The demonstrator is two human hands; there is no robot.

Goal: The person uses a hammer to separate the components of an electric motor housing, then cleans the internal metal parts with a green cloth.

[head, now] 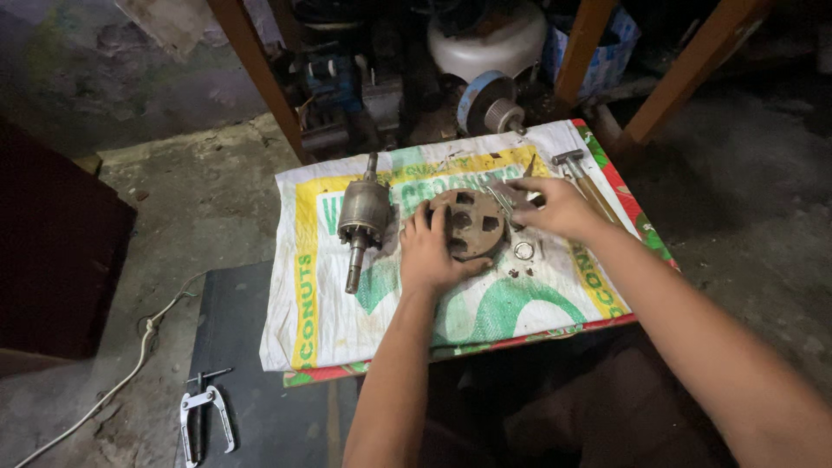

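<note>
A round rusty metal motor end cover (pixel 472 223) with cut-out windows lies on a printed woven sack (pixel 347 321) spread over a low surface. My left hand (pixel 431 251) rests on the cover's left edge, fingers spread over it. My right hand (pixel 555 206) reaches to the cover's upper right and pinches a small metal tool or part (pixel 511 199) there; its exact kind is unclear. A motor rotor on its shaft (pixel 362 217) lies left of the cover. A small metal ring (pixel 523 250) and tiny loose bits lie just right of the cover.
A hammer (pixel 582 178) lies at the sack's right edge. A gear puller (pixel 204 421) sits on a dark board at lower left, next to a white cord (pixel 130 368). Behind stand orange wooden legs (pixel 260 74), a white round housing (pixel 485 39) and motor parts.
</note>
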